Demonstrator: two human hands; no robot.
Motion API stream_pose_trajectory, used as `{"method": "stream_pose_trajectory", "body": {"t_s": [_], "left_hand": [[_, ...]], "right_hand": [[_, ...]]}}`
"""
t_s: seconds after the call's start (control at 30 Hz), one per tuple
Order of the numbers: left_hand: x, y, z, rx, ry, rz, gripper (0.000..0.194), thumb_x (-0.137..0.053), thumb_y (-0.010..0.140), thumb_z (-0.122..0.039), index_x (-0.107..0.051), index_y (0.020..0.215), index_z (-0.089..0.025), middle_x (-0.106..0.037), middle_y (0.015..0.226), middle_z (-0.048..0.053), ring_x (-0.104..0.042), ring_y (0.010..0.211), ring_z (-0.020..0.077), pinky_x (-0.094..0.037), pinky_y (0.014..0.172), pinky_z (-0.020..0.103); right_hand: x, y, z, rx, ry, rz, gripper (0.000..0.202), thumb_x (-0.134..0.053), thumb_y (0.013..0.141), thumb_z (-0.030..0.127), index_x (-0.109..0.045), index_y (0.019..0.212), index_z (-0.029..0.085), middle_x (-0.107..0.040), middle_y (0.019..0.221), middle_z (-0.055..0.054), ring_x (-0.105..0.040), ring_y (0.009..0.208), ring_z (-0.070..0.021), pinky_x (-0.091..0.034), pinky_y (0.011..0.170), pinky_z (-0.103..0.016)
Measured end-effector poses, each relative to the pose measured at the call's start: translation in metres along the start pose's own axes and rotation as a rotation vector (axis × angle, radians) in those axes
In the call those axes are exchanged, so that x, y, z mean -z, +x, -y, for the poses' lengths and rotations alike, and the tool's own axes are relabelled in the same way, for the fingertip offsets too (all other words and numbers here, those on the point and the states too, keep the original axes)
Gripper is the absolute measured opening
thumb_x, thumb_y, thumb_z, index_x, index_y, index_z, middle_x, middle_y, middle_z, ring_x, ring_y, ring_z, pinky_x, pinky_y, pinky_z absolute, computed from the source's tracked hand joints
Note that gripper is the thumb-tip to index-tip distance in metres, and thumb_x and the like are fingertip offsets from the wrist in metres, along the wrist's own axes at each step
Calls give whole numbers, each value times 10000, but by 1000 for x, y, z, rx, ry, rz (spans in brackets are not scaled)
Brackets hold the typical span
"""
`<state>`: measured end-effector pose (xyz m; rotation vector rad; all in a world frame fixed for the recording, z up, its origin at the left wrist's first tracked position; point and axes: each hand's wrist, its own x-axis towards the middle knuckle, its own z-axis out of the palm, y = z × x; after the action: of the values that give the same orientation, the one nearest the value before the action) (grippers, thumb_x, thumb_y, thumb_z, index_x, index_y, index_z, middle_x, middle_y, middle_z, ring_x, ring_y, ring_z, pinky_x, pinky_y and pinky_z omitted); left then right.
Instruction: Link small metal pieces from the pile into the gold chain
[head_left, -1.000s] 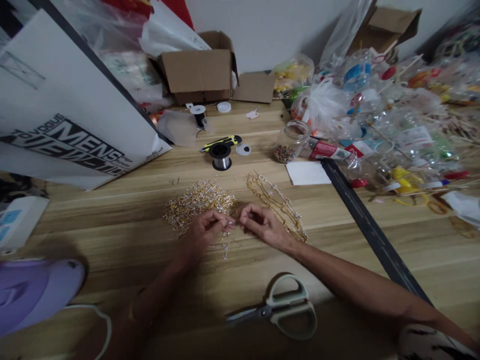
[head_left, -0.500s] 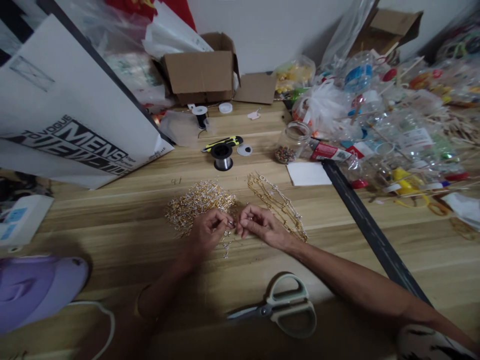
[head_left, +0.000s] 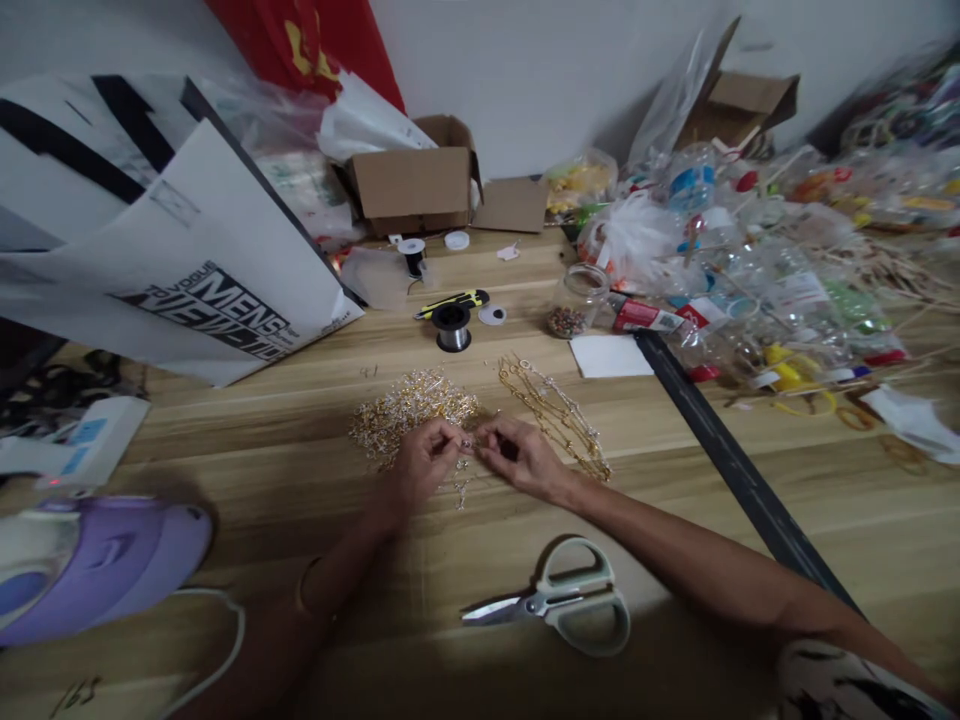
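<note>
My left hand (head_left: pixel 429 460) pinches a tiny silvery piece, perhaps a bead or chain link, too small to name for sure. Facing it, fingertips almost touching, my right hand (head_left: pixel 523 455) is closed in a pinch; what lies between its fingers is hidden. A short silver chain (head_left: pixel 461 490) hangs or lies just below the fingertips. Behind my left hand is a heap of small gold and silver pieces (head_left: pixel 412 405). Gold and silver chains (head_left: pixel 562 415) lie stretched out beyond my right hand. Nearer me, scissors (head_left: pixel 559 600) rest on the wooden table (head_left: pixel 375 620).
A wire spool (head_left: pixel 453 328) and a yellow cutter knife (head_left: pixel 469 297) lie behind the heap. A bead jar (head_left: pixel 576 302) stands by white paper (head_left: pixel 611 356). Plastic bottles (head_left: pixel 780 300) crowd the right, a paper bag (head_left: pixel 247 270) and purple iron (head_left: pixel 127 560) the left.
The camera view has shifted, showing more of the paper bag and iron at left. Both hands stay pinched together at the same place, fingertips slightly closer.
</note>
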<state>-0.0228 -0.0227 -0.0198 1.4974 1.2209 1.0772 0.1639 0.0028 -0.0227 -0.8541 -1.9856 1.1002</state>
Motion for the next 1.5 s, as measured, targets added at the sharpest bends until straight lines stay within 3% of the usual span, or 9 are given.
{"method": "stream_pose_trajectory", "body": {"t_s": [0.13,0.43,0.8,0.93,1.03,1.13,1.33,1.5], "left_hand": [[1,0,-4,29,26,-1,120,-580,794,-251,-599,747,-142,-671,740,52,-646,710,157,-514,685,277],[7,7,-11,110,-80,-11,127,-600,762,-250,-590,702,-138,-663,652,35,-641,624,148,-498,599,246],[13,7,-9,84,6,-15,108,-541,770,-187,-564,670,-155,-625,671,23,-602,657,151,-465,638,261],[14,5,-5,51,21,-25,112,-516,767,-131,-566,671,-159,-642,745,32,-604,728,152,-458,671,255],[14,6,-5,60,32,-17,128,-508,760,-89,-581,678,-155,-659,810,42,-611,769,148,-455,689,248],[14,6,-3,43,38,-16,129,-513,752,-70,-582,686,-157,-656,838,44,-610,798,149,-453,692,243],[11,5,-2,-26,97,-6,140,-503,734,-46,-543,658,-157,-612,768,35,-582,745,145,-438,668,248],[9,5,-9,-125,252,33,160,-485,752,-53,-521,638,-160,-573,707,26,-532,682,141,-416,640,254]], "right_hand": [[-1,1,1,96,-90,-20,128,-515,878,264,-598,848,172,-525,737,-27,-477,688,-151,-381,641,-275],[0,7,11,39,-17,-71,163,-538,875,326,-553,801,181,-549,854,-66,-513,830,-188,-405,734,-314],[-11,17,14,-334,412,-108,280,-597,825,428,-539,764,161,-558,809,-38,-503,604,-111,-421,542,-238],[-12,13,14,-239,291,-100,235,-558,867,371,-550,762,161,-572,743,-37,-520,640,-128,-425,575,-243],[-10,11,13,-99,183,-48,173,-567,869,305,-567,772,163,-602,800,-61,-564,759,-163,-454,691,-287],[-7,10,12,-33,170,-65,107,-580,859,243,-568,782,169,-599,817,-62,-571,793,-166,-459,711,-295],[-6,8,13,1,227,-20,82,-587,852,208,-562,786,166,-609,889,-80,-579,832,-167,-471,725,-309],[-10,2,9,-48,466,79,135,-566,878,262,-544,794,158,-596,938,-88,-577,822,-151,-487,692,-291]]}}
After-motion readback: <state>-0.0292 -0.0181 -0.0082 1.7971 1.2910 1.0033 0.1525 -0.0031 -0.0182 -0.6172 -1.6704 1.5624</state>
